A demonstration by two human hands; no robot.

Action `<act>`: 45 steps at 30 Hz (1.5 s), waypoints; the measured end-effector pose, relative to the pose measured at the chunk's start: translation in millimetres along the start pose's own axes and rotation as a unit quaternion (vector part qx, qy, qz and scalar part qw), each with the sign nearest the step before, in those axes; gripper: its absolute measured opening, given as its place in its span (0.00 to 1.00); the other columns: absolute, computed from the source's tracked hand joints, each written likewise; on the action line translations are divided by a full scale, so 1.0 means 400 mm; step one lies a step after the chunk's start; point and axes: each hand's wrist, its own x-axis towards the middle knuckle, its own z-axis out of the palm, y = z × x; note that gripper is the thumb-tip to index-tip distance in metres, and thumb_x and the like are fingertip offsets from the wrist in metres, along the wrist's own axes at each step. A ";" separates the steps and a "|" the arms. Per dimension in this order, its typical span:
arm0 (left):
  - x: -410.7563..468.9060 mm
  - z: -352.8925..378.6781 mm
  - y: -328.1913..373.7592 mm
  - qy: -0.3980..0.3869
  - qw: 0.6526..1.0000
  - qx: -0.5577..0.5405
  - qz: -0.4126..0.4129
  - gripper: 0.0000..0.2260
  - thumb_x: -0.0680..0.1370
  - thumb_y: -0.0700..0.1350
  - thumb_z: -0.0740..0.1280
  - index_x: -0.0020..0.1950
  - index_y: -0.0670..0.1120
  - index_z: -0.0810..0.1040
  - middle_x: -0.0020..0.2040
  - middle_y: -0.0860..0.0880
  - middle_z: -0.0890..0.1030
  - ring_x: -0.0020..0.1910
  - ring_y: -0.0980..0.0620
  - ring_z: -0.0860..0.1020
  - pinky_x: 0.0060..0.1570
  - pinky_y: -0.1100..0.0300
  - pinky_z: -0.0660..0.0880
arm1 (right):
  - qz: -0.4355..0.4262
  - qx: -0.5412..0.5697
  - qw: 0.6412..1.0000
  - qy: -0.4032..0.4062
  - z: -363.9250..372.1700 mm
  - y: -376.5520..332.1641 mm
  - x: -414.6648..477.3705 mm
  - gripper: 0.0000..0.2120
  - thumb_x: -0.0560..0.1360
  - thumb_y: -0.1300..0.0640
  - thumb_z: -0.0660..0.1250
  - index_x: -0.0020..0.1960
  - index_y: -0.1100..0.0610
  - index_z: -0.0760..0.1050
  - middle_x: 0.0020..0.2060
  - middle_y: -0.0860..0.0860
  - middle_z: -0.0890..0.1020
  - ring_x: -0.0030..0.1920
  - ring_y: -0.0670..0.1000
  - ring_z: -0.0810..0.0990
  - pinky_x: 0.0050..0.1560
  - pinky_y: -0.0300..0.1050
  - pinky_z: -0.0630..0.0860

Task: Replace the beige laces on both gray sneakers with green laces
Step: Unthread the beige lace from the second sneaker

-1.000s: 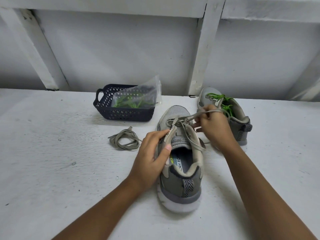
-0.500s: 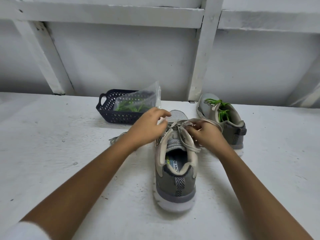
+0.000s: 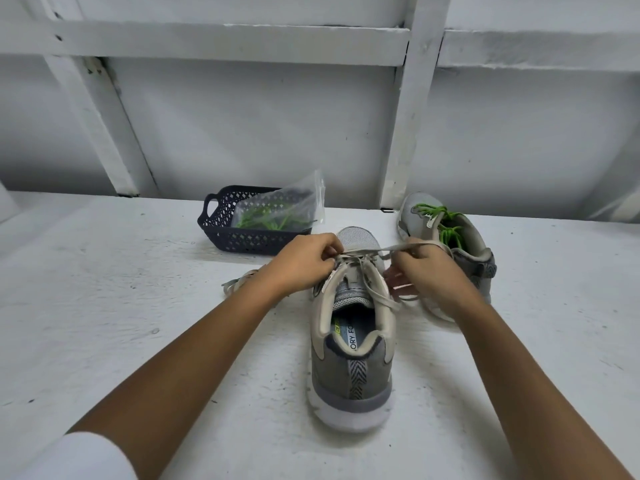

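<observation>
White table [image 3: 104, 306] meets beamed wall [image 3: 259, 133] behind sneaker [image 3: 353, 368].

Basket [image 3: 221, 233] with bag [image 3: 294, 206] lies behind-left of the near sneaker [image 3: 351, 372], far sneaker [image 3: 479, 259] behind-right

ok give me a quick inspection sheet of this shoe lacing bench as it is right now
surface: white painted tabletop, dark specks on it
job's things: near gray mesh sneaker threaded with a beige flat lace; far gray sneaker carries a bright green lace; clear plastic bag of green laces stands in a dark blue perforated plastic basket
clutter: loose beige lace on the table left of the near sneaker, partly behind the left forearm
grips: left hand pinches the beige flat lace at the near sneaker's eyelets; right hand holds the same lace, taut between them
cables: nothing seen
surroundings: white wall with white painted beams
</observation>
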 end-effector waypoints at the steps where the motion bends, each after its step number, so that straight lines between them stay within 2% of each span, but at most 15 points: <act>1: -0.002 0.003 0.001 0.014 1.000 -0.002 0.003 0.10 0.77 0.39 0.65 0.57 0.44 0.79 0.54 0.46 0.82 0.55 0.51 0.79 0.56 0.60 0.73 | 0.007 -0.019 0.999 -0.025 -0.008 -0.007 -0.009 0.11 0.79 0.62 0.56 0.42 0.57 0.73 0.33 0.57 0.79 0.31 0.55 0.79 0.39 0.52 0.78; 5: -0.009 0.012 0.000 0.054 0.999 0.000 0.008 0.09 0.77 0.39 0.66 0.55 0.43 0.82 0.52 0.46 0.83 0.53 0.50 0.79 0.54 0.62 0.71 | 0.017 0.023 0.999 -0.046 -0.036 -0.046 -0.045 0.10 0.79 0.64 0.58 0.41 0.60 0.73 0.30 0.56 0.78 0.27 0.53 0.79 0.30 0.45 0.80; 9: -0.008 0.014 -0.003 0.060 0.998 -0.019 0.003 0.07 0.76 0.39 0.67 0.52 0.43 0.82 0.50 0.47 0.84 0.50 0.51 0.80 0.52 0.63 0.73 | -0.029 0.200 0.979 0.022 -0.053 -0.070 -0.054 0.12 0.81 0.63 0.55 0.41 0.61 0.71 0.32 0.57 0.77 0.27 0.52 0.81 0.28 0.43 0.80; 12: -0.006 0.013 -0.003 0.057 0.998 -0.030 -0.003 0.06 0.76 0.39 0.67 0.50 0.43 0.82 0.49 0.47 0.83 0.49 0.51 0.80 0.50 0.62 0.74 | -0.089 0.284 0.949 0.104 -0.047 -0.070 -0.054 0.12 0.82 0.62 0.54 0.41 0.59 0.70 0.34 0.56 0.78 0.32 0.52 0.83 0.34 0.44 0.82; 16: -0.003 0.011 -0.006 0.044 0.999 -0.031 -0.003 0.05 0.76 0.39 0.67 0.50 0.43 0.82 0.48 0.47 0.83 0.46 0.53 0.79 0.46 0.66 0.71 | -0.164 0.288 0.925 0.186 -0.027 -0.047 -0.049 0.11 0.82 0.60 0.54 0.43 0.55 0.70 0.40 0.55 0.81 0.47 0.55 0.84 0.49 0.47 0.81; 20: -0.001 0.006 -0.007 0.036 0.999 -0.019 -0.002 0.05 0.76 0.39 0.67 0.50 0.43 0.82 0.48 0.47 0.83 0.46 0.53 0.79 0.45 0.66 0.70 | -0.249 0.167 0.928 0.223 0.010 0.005 -0.028 0.09 0.81 0.61 0.56 0.46 0.52 0.71 0.47 0.51 0.81 0.53 0.49 0.80 0.58 0.44 0.75; 22: 0.004 0.003 -0.005 0.033 0.999 -0.015 -0.005 0.06 0.76 0.39 0.67 0.50 0.43 0.82 0.48 0.47 0.83 0.46 0.52 0.79 0.46 0.65 0.71 | -0.283 0.006 0.932 0.226 0.026 0.032 -0.021 0.09 0.79 0.65 0.58 0.52 0.55 0.73 0.48 0.51 0.81 0.50 0.49 0.78 0.53 0.38 0.72; 26: 0.010 0.001 -0.002 0.034 0.999 -0.017 -0.003 0.05 0.76 0.39 0.67 0.49 0.43 0.82 0.47 0.47 0.83 0.42 0.55 0.77 0.43 0.65 0.69 | -0.250 -0.269 0.899 0.238 0.024 0.056 -0.026 0.16 0.75 0.60 0.55 0.57 0.60 0.76 0.41 0.59 0.82 0.41 0.60 0.78 0.41 0.49 0.71; 29: 0.012 0.001 -0.003 0.023 1.000 -0.010 -0.002 0.04 0.76 0.40 0.67 0.48 0.44 0.81 0.45 0.49 0.82 0.42 0.55 0.76 0.42 0.65 0.69 | -0.245 -0.276 0.885 0.282 0.015 0.055 -0.026 0.20 0.71 0.57 0.52 0.53 0.62 0.77 0.48 0.60 0.78 0.45 0.60 0.76 0.39 0.45 0.65; 31: 0.014 0.000 -0.005 0.016 1.000 -0.025 -0.005 0.04 0.76 0.40 0.68 0.48 0.44 0.81 0.46 0.49 0.81 0.43 0.55 0.76 0.44 0.63 0.71 | -0.286 -0.259 0.867 0.317 0.017 0.049 -0.025 0.16 0.71 0.60 0.52 0.51 0.66 0.74 0.46 0.62 0.75 0.42 0.56 0.72 0.38 0.40 0.60; 34: 0.015 -0.003 -0.010 0.008 0.999 -0.041 -0.009 0.03 0.76 0.41 0.68 0.48 0.44 0.82 0.46 0.49 0.81 0.43 0.55 0.76 0.45 0.62 0.71 | -0.360 -0.250 0.843 0.312 0.031 0.051 -0.017 0.14 0.73 0.62 0.53 0.50 0.67 0.75 0.45 0.62 0.76 0.44 0.52 0.71 0.43 0.39 0.66; 37: 0.015 -0.003 -0.009 0.001 0.999 -0.052 -0.002 0.03 0.76 0.40 0.68 0.48 0.43 0.81 0.44 0.49 0.80 0.40 0.56 0.75 0.42 0.64 0.69 | -0.380 -0.278 0.852 0.230 0.042 0.061 0.014 0.16 0.76 0.60 0.56 0.55 0.65 0.79 0.49 0.59 0.81 0.49 0.59 0.77 0.52 0.43 0.67; 40: 0.018 -0.007 -0.006 -0.019 0.999 -0.033 0.009 0.03 0.77 0.41 0.66 0.47 0.44 0.80 0.43 0.50 0.80 0.38 0.58 0.74 0.38 0.67 0.69 | -0.321 -0.303 0.884 0.152 0.054 0.077 0.044 0.14 0.76 0.58 0.61 0.56 0.64 0.80 0.49 0.59 0.83 0.49 0.62 0.79 0.51 0.44 0.67; 42: 0.025 -0.012 -0.002 -0.044 0.999 -0.005 0.016 0.03 0.77 0.41 0.65 0.46 0.45 0.78 0.42 0.51 0.78 0.37 0.59 0.74 0.34 0.72 0.66 | -0.287 -0.310 0.895 0.145 0.052 0.088 0.056 0.11 0.76 0.60 0.65 0.55 0.63 0.81 0.47 0.60 0.83 0.49 0.62 0.78 0.49 0.45 0.68; 45: 0.039 -0.018 0.007 -0.072 0.997 0.032 0.025 0.04 0.76 0.40 0.64 0.45 0.44 0.78 0.41 0.52 0.77 0.40 0.56 0.74 0.37 0.67 0.66 | -0.274 -0.315 0.894 0.163 0.049 0.092 0.059 0.06 0.74 0.61 0.69 0.48 0.62 0.82 0.41 0.59 0.81 0.45 0.60 0.77 0.45 0.45 0.68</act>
